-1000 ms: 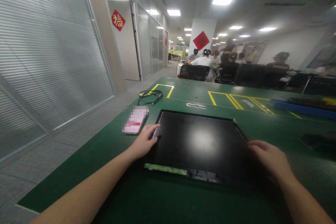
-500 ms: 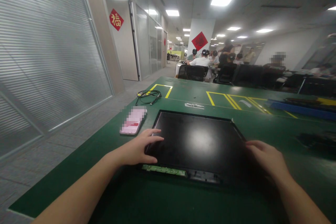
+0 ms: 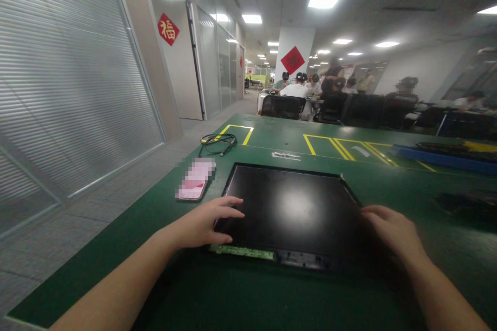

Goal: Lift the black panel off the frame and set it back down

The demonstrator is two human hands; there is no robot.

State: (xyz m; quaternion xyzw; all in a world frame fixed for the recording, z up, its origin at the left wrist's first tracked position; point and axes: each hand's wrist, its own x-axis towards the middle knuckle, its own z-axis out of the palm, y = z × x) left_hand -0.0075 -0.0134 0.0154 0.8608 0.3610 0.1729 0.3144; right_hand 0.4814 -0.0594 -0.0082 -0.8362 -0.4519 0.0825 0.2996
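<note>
A black flat display panel (image 3: 291, 207) lies face up on the green table (image 3: 248, 295), with a narrow green circuit strip (image 3: 243, 252) along its near edge. My left hand (image 3: 205, 222) grips the panel's near left corner, fingers on top and thumb by the edge. My right hand (image 3: 390, 230) rests on the panel's right edge with fingers curled over it. A phone (image 3: 194, 180) lies on the table left of the panel.
A coiled black cable (image 3: 216, 141) lies at the far left by yellow floor-tape boxes (image 3: 341, 147). A blue tray (image 3: 442, 158) sits at the far right, a dark object (image 3: 466, 201) nearer. Several seated people and black chairs (image 3: 283, 106) are beyond the table.
My left hand slid from the panel's left edge down to its near left corner and spread over the top. The right hand stayed on the right edge.
</note>
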